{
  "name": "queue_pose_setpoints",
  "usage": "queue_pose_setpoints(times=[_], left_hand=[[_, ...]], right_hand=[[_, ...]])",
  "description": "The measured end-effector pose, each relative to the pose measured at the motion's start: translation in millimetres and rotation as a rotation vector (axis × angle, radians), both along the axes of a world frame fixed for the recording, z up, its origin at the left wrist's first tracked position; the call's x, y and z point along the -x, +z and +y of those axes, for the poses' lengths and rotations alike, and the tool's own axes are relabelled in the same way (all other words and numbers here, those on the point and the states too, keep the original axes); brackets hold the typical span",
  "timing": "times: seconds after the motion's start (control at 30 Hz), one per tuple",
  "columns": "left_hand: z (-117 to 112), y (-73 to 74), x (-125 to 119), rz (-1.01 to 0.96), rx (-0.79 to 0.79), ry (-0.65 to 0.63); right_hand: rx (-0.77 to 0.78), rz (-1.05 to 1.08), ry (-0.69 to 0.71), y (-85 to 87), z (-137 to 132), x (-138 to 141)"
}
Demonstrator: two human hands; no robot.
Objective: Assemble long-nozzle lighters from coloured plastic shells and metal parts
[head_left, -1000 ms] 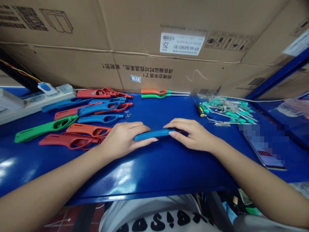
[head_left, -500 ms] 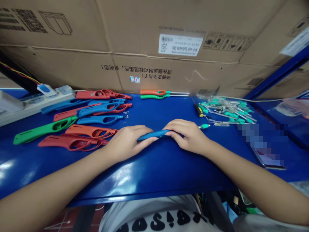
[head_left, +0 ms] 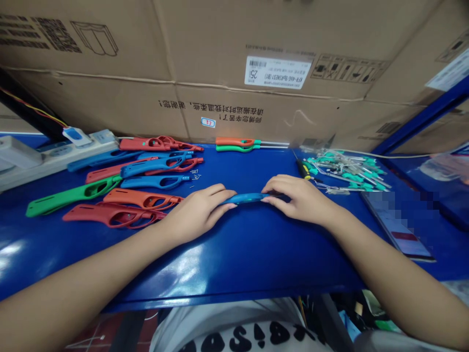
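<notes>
Between my two hands a blue lighter body (head_left: 246, 198) is held level above the blue table, seen edge-on. My left hand (head_left: 201, 210) pinches its left end between thumb and fingers. At the other end, my right hand (head_left: 298, 199) is closed with thumb and fingertips on the tip. Most of the left end is hidden in my left palm. To the left lie several lighter casings: a green one (head_left: 75, 196), an orange one (head_left: 141, 198), a blue one (head_left: 156, 181) and a red one (head_left: 91, 215). Tiny metal pins (head_left: 196, 176) are scattered beside them.
At the back stand finished-looking orange (head_left: 234, 142) and green lighters with metal tubes. A pile of metal tubes with green ends (head_left: 351, 168) lies right, beside a black-and-yellow screwdriver (head_left: 304, 169). A phone (head_left: 406, 234), a power strip (head_left: 58, 156) and a cardboard wall (head_left: 205, 58) surround the workspace.
Both hands have shifted slightly right with the blue lighter body, and more of its middle shows between them. The green-ended tube beside my right hand is now covered. The view has shifted slightly.
</notes>
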State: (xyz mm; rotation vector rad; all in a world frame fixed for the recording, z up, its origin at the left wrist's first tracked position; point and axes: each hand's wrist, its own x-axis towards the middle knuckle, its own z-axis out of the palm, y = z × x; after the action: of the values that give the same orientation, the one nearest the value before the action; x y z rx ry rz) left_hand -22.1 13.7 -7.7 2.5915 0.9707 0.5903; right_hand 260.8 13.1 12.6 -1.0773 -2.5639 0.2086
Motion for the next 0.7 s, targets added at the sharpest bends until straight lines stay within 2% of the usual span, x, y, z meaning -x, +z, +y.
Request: queue_pose_setpoints(times=[0.23,0.43,0.57,0.7], left_hand=[[-3,1.0,-1,0.0,0.035,-0.011],[-2,5.5,2,0.042,-0.012,-0.02],[0,6.6,2,0.063,-0.042,0.03],[5,5.6,5,0.084,-0.062,0.084]], right_hand=[[-0.036,-0.042,0.006,-4.0,-5,8],[-0.083,-0.095,0.037,0.6,-7,13],[-0.092,-0.161,-0.042,3.8,-2,4],[-0.11,-0.222,-0.171,3.1,9,-19]])
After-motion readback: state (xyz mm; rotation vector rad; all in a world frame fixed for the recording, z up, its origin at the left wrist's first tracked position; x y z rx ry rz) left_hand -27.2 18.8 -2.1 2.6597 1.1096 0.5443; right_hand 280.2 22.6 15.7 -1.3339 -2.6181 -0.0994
